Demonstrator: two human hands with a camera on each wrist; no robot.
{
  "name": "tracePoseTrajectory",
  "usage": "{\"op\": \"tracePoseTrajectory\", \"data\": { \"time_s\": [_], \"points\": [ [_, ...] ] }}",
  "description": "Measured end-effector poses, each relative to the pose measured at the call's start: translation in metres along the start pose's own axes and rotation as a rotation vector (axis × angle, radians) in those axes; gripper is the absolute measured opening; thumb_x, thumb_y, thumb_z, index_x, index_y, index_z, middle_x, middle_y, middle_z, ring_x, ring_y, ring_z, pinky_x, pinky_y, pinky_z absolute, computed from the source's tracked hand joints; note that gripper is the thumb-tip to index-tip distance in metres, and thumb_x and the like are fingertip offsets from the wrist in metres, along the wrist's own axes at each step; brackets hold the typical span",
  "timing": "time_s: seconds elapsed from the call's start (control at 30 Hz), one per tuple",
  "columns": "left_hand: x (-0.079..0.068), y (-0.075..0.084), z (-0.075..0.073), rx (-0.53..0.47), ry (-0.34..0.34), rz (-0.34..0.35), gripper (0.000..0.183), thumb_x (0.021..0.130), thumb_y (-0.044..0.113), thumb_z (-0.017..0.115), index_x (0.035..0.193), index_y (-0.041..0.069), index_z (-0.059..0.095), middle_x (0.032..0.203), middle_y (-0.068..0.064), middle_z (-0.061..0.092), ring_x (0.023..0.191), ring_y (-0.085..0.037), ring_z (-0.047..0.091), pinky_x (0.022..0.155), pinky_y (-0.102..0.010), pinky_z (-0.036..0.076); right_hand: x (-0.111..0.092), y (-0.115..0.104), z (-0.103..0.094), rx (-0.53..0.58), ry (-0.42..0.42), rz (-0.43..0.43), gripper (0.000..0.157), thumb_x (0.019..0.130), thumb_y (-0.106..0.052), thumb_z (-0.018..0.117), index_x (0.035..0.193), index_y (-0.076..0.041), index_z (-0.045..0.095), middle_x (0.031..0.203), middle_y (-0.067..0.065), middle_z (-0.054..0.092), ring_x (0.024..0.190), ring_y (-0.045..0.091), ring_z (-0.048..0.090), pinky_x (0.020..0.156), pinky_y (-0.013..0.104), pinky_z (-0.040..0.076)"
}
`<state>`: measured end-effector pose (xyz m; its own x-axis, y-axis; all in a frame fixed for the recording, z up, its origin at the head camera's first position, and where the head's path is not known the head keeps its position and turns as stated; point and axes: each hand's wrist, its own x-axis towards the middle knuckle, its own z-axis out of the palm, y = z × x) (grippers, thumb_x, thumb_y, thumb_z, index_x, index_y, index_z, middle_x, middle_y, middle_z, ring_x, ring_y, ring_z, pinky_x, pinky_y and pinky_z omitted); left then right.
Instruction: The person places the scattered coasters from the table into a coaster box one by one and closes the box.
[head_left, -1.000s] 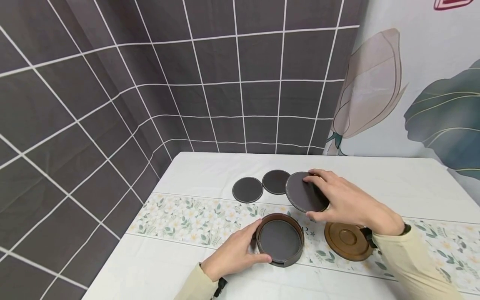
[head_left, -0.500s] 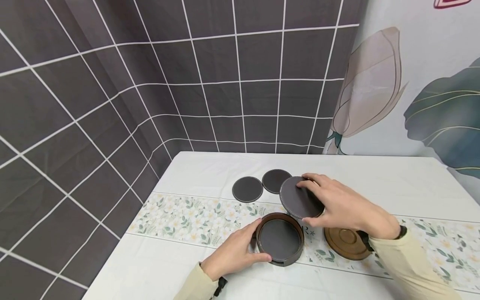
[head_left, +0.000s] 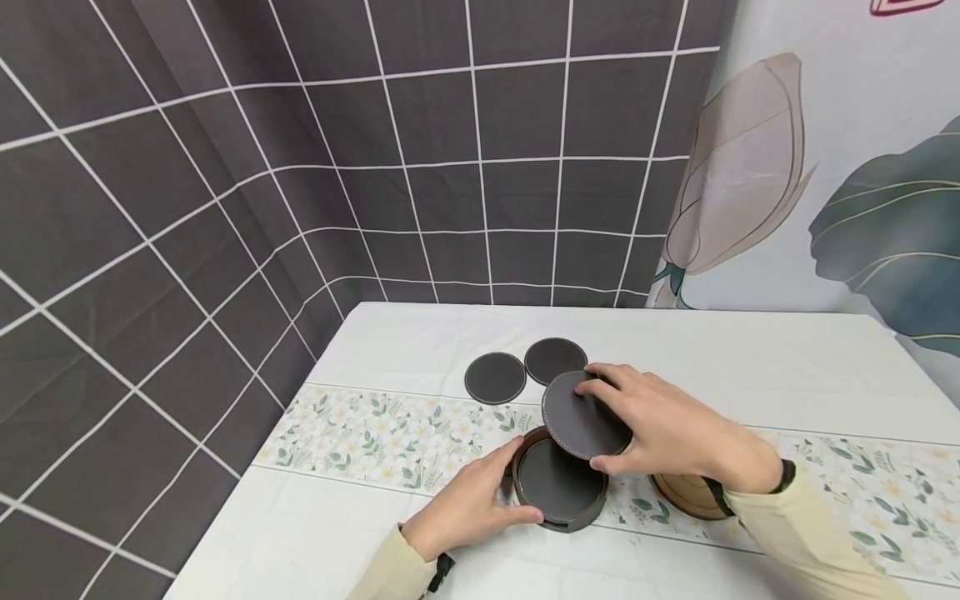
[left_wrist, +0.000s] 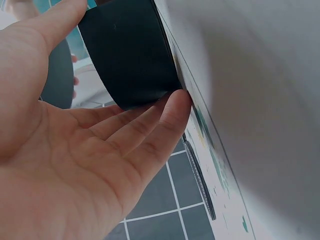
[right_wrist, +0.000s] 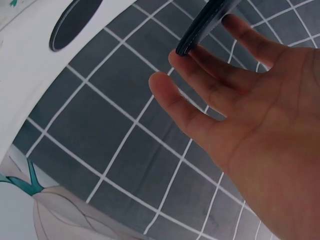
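My left hand (head_left: 472, 508) holds the left side of a round dark leather coaster holder (head_left: 583, 520), thumb at the front and fingers toward the back. In the left wrist view, the thumb and fingertips touch the holder's dark curved wall (left_wrist: 130, 55). A dark coaster (head_left: 557, 490) lies inside it. With thumb and fingers, my right hand (head_left: 667, 425) grips another round dark coaster (head_left: 581, 421) by its edges, tilted above the holder's back right rim. The right wrist view shows this coaster's stitched edge (right_wrist: 200, 27) at the fingertips.
Two dark coasters, a left one (head_left: 495, 378) and a right one (head_left: 555, 361), lie flat behind the holder. A round brown disc (head_left: 684, 498) lies to the right, partly hidden by my right wrist. The white tablecloth (head_left: 315, 517) bears a floral band. A dark gridded curtain (head_left: 517, 200) hangs behind.
My right hand has moved left and toward me with its coaster, which now overlaps the holder's back rim in the head view. The left hand and holder have stayed put.
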<state>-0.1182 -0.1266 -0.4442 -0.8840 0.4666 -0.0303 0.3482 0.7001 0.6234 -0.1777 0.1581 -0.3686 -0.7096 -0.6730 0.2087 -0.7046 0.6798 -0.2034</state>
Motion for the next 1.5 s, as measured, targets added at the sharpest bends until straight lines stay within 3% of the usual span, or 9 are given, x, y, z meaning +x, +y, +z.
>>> {"op": "tracePoseTrajectory", "data": {
  "time_s": [0.23,0.57,0.9,1.27,1.5],
  "points": [
    [0.000,0.000,0.000,0.001,0.002,0.020,0.093,0.088,0.050,0.078,0.162,0.022,0.030,0.160,0.005,0.042,0.142,-0.017,0.047,0.115,-0.041,0.044,0.001,-0.011,0.007,-0.010,-0.037,-0.016,0.082,0.072,-0.054,0.085,0.139,-0.014,0.059,0.150,0.016,0.049,0.135,0.032,0.052,0.105,0.052,0.049],
    [0.000,0.000,0.000,-0.006,0.000,-0.005,0.094,0.087,0.051,0.078,0.161,0.016,0.032,0.160,0.002,0.043,0.142,-0.018,0.047,0.116,-0.040,0.043,0.002,-0.020,0.020,0.012,-0.096,-0.043,0.078,0.074,-0.053,0.084,0.137,-0.013,0.060,0.148,0.015,0.051,0.134,0.031,0.052,0.105,0.053,0.048],
    [0.001,-0.001,0.000,-0.024,-0.003,0.029,0.093,0.088,0.051,0.078,0.162,0.025,0.028,0.159,0.006,0.043,0.142,-0.017,0.048,0.114,-0.040,0.044,0.003,-0.029,0.032,0.008,-0.145,-0.086,0.074,0.075,-0.055,0.082,0.133,-0.014,0.061,0.146,0.014,0.053,0.130,0.027,0.055,0.102,0.052,0.050],
    [0.001,-0.003,0.002,-0.022,0.018,0.062,0.085,0.086,0.050,0.080,0.157,0.030,0.035,0.150,0.010,0.052,0.134,-0.012,0.054,0.110,-0.036,0.048,0.004,-0.034,0.038,0.030,-0.221,-0.065,0.076,0.076,-0.059,0.081,0.135,-0.016,0.060,0.148,0.014,0.051,0.132,0.034,0.054,0.105,0.061,0.046],
    [0.001,-0.003,0.001,-0.023,0.001,0.032,0.090,0.087,0.052,0.078,0.160,0.024,0.033,0.155,0.006,0.048,0.139,-0.016,0.050,0.113,-0.039,0.045,0.004,-0.034,0.040,0.039,-0.258,-0.052,0.077,0.075,-0.058,0.083,0.135,-0.015,0.061,0.148,0.014,0.051,0.132,0.032,0.054,0.103,0.062,0.048]
  ]
}}
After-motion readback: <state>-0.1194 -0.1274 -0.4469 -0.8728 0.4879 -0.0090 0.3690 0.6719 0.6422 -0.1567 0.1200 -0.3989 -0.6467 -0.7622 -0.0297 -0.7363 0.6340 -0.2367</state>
